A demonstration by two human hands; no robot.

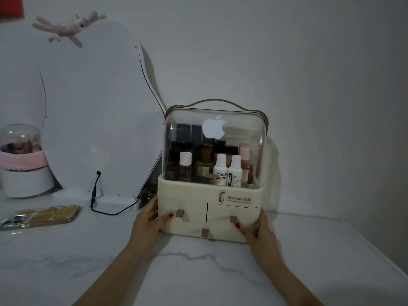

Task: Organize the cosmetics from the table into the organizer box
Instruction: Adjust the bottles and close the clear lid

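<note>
With our left hand [148, 219] and right hand [260, 228] pressed flat-fingered against the sides of the organizer box [210, 208], which stands toward the desk's [198, 272] back edge, cosmetics inside, we judge only final positioning remains.

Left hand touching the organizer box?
Touching. Head view: left hand lies against the organizer box left side, thumb on its drawer front.

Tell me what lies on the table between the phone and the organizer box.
In the head view, a black cable and the left hand lie between the phone and organizer box.
</note>
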